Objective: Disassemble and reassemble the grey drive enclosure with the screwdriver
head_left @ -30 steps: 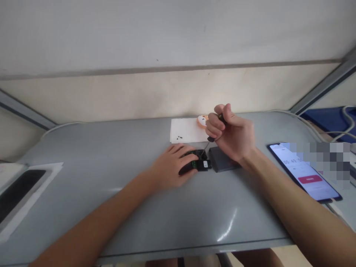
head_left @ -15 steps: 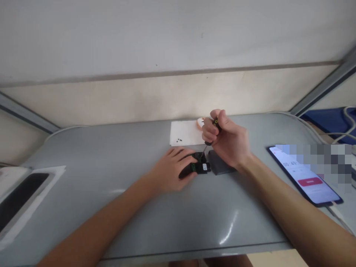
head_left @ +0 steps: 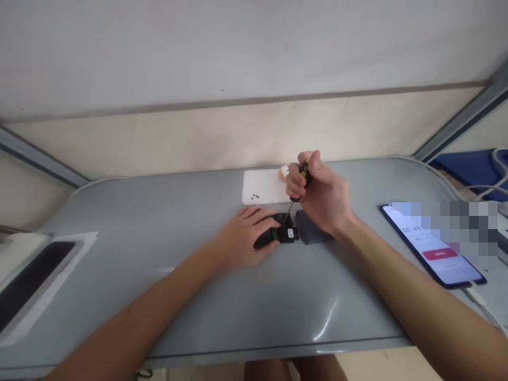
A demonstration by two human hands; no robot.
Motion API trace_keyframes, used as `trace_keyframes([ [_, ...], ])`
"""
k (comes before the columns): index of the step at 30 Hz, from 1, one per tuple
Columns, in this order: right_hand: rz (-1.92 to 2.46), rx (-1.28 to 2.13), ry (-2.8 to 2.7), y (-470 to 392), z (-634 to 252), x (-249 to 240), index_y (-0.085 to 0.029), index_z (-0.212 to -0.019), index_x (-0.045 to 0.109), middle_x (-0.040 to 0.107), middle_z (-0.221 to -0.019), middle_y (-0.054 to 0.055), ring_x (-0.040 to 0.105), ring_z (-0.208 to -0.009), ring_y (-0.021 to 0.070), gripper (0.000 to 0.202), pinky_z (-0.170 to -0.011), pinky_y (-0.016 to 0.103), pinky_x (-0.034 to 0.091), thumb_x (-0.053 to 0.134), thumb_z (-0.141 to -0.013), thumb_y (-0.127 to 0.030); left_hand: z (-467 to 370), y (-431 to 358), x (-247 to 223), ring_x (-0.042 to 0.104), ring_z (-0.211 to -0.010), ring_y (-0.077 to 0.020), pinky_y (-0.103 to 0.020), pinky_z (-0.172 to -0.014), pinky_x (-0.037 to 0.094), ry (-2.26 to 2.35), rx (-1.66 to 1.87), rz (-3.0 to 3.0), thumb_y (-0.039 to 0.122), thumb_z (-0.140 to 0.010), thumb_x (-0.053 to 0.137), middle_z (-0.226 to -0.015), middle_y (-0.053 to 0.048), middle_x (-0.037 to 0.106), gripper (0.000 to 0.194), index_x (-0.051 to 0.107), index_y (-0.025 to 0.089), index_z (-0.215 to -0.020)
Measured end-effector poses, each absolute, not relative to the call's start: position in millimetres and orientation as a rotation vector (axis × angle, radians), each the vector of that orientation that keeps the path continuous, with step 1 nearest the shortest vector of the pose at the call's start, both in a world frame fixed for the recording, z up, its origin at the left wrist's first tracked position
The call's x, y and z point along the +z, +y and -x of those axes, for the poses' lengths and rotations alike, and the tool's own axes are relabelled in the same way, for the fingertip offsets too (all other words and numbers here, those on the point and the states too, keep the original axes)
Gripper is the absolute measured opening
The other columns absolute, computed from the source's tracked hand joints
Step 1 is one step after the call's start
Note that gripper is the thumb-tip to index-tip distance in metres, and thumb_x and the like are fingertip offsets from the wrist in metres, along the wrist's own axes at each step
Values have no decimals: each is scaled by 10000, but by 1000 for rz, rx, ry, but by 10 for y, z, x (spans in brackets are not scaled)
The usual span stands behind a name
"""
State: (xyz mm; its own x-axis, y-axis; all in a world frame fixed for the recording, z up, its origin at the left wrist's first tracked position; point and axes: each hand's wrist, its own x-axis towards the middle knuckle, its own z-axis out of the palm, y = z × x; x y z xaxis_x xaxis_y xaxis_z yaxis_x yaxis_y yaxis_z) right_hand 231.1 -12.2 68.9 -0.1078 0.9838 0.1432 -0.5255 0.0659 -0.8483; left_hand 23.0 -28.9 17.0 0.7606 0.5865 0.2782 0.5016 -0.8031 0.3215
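Note:
On the table, my left hand (head_left: 249, 236) lies over an opened black computer mouse (head_left: 262, 239), thumb and fingers closed about its sides. Green circuit board and a black part with a white label show beyond the fingers. A black and yellow screwdriver (head_left: 305, 172) is gripped in my right hand (head_left: 326, 198). Its shaft slants down to the left, with the tip in the mouse's exposed inside. Partly under my right wrist is a dark grey flat block (head_left: 313, 228), just right of the mouse.
Several tiny dark screws (head_left: 255, 196) lie on white paper (head_left: 264, 185) behind my hands, near a small white and orange object (head_left: 284, 172). A lit phone (head_left: 434, 246) with a cable lies right. A black-screened device (head_left: 37, 280) rests on paper at left.
The screwdriver's handle is turned a little, with more yellow showing. Both hands keep their hold on the mouse and screwdriver. The whole view has shifted slightly.

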Motion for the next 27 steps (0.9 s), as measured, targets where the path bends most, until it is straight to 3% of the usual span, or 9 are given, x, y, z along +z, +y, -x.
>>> trace_keyframes([
  [5,624,1456,-976,-98,-2345,699,-248,-830,541,553,-783,18,535,-679,158,370,-616,317,459,617,-965,-584,-228,-287,170,585,-1254,-270,-478,-1106,472,833,580,-2719,310,-972,634,-1356,-89,664,232,682,230,-1184],
  [10,613,1517,-923,-82,-2337,696,-259,-860,548,454,-680,-19,442,-574,144,436,-557,317,419,567,-947,-685,-229,-286,167,580,-1250,-276,-474,-1100,474,854,564,-2717,327,-965,645,-1361,-89,665,245,682,219,-1182],
  [15,623,1482,-900,-111,-2326,683,-264,-811,471,392,-641,-40,396,-539,136,442,-540,315,392,639,-918,-658,-223,-288,173,579,-1247,-274,-470,-1093,477,845,556,-2735,325,-975,638,-1367,-88,662,245,683,212,-1188],
  [18,640,1429,-907,-106,-2318,670,-258,-785,439,448,-681,-25,459,-597,144,453,-581,315,426,676,-909,-624,-218,-288,179,578,-1255,-272,-471,-1095,476,841,554,-2732,322,-982,634,-1369,-87,659,245,679,221,-1200],
  [22,631,1410,-950,-71,-2323,670,-254,-822,507,545,-771,8,543,-702,164,394,-630,320,462,665,-926,-600,-210,-282,177,568,-1277,-279,-489,-1106,469,857,528,-2718,318,-986,627,-1393,-88,647,253,671,228,-1219],
  [27,579,1512,-941,-71,-2332,697,-270,-912,543,459,-677,-25,460,-605,149,328,-587,304,437,588,-979,-588,-204,-275,176,566,-1287,-273,-484,-1109,471,845,519,-2716,323,-991,629,-1388,-86,649,260,677,241,-1233],
])
